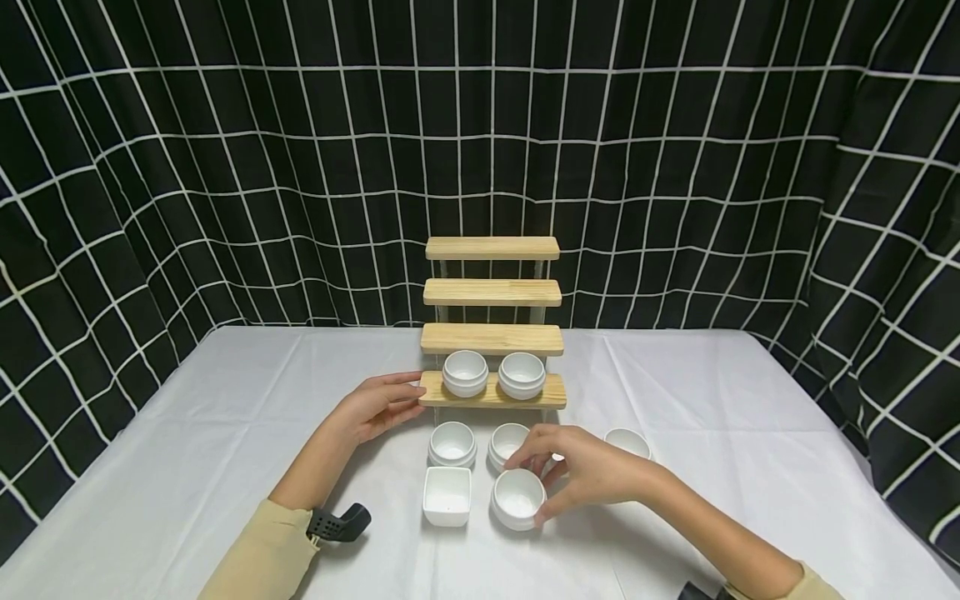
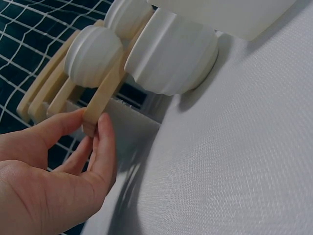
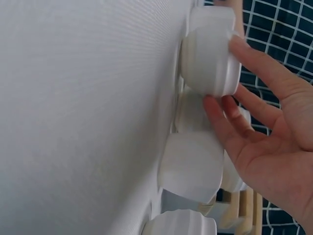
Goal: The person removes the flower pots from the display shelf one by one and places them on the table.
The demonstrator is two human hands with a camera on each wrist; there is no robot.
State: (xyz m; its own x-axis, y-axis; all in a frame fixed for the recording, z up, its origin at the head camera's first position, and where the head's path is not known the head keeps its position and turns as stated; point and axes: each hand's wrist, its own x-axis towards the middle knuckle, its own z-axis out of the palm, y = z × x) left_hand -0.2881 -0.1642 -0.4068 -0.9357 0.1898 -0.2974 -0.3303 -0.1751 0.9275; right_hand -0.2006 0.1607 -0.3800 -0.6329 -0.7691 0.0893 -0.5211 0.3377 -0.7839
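Note:
My left hand (image 1: pixel 382 406) pinches the left end of the lowest board of a wooden tiered rack (image 1: pixel 491 339) between thumb and fingers. In the left wrist view, the fingertips lie on both faces of the board (image 2: pixel 100 100). Lower right in the head view, my right hand (image 1: pixel 588 467) holds a small round white bowl (image 1: pixel 517 502) by its side, thumb near and fingers across. The right wrist view shows this bowl (image 3: pixel 210 61) between thumb and fingertips, close to the cloth; contact beneath is unclear. Two round white bowls (image 1: pixel 465 375) stand on the lowest board.
Before the rack sit a round bowl (image 1: pixel 452 442), a square white bowl (image 1: pixel 447 497) and another round bowl (image 1: pixel 507 442). My right hand partly covers a further bowl (image 1: pixel 628 440) at the right. White cloth (image 1: pixel 225 417) covers the table; a black grid curtain (image 1: pixel 487 167) hangs behind.

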